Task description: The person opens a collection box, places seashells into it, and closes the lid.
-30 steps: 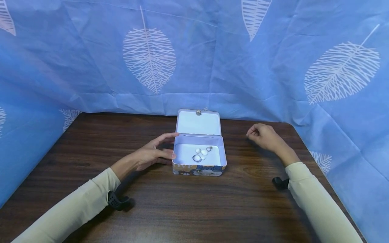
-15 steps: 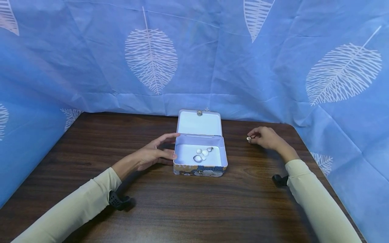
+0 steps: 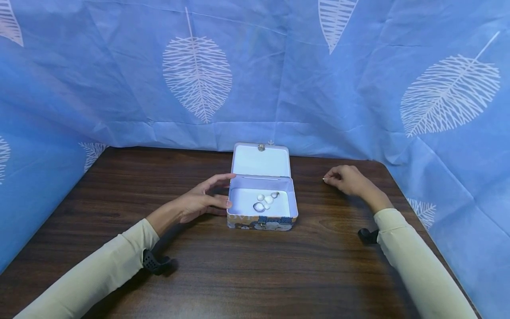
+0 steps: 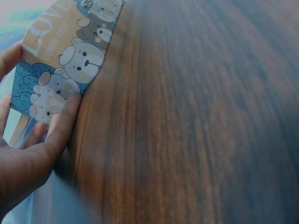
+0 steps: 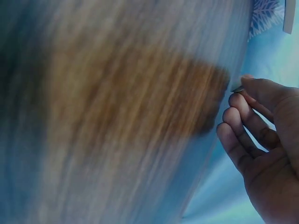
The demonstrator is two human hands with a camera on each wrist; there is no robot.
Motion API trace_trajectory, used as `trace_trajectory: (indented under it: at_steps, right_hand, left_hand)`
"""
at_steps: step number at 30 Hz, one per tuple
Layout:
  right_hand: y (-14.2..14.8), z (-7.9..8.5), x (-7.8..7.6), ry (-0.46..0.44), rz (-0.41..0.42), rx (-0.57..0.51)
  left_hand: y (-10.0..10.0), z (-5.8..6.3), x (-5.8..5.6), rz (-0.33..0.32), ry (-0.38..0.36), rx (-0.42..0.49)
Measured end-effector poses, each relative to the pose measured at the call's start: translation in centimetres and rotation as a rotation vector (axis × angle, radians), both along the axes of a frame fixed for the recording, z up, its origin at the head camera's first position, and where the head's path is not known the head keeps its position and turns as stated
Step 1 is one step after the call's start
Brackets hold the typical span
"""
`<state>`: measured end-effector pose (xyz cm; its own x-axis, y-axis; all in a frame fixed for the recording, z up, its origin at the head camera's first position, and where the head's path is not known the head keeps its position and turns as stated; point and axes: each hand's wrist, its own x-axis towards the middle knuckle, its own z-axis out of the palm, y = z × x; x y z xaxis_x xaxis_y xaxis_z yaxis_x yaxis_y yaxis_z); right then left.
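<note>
A tin box point(image 3: 263, 223) with cartoon bears and "LOVE" lettering stands on the table, its hinged lid point(image 3: 260, 160) tipped back. Several small round pieces point(image 3: 268, 200), whitish, some dark-rimmed, lie on its white floor; their kind is unclear. My left hand point(image 3: 203, 199) rests against the tin's left end, fingers spread; the left wrist view shows fingertips point(image 4: 72, 100) touching its printed side. Right of the tin, just above the table, my right hand point(image 3: 346, 179) pinches a small thin whitish disc point(image 5: 238, 88) between thumb and index finger. The other fingers are loosely curled.
The dark brown wooden table point(image 3: 255, 270) reaches back to a blue leaf-patterned curtain point(image 3: 255, 79), which also hangs at both sides. A black strap point(image 3: 155, 263) is on the left wrist, another black strap point(image 3: 367, 236) on the right.
My right hand moved slightly down and right, then nearly stopped. The small disc came into sight between its fingertips and now shows edge-on. My left hand and the tin have stayed put.
</note>
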<state>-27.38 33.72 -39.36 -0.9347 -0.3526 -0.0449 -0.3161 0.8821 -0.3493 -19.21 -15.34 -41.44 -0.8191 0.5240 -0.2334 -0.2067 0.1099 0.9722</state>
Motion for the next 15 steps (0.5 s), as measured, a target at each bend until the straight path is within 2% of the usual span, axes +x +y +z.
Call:
trace_trajectory:
  at_steps: [9, 15]
  right_hand:
    - [-0.6, 0.6, 0.6, 0.070, -0.042, -0.103]
    - [-1.4, 1.1, 1.3, 0.021, -0.074, -0.202]
  left_hand:
    - [0.1, 0.0, 0.0, 0.004, -0.003, 0.006]
    - [0.0, 0.0, 0.0, 0.000, 0.001, 0.013]
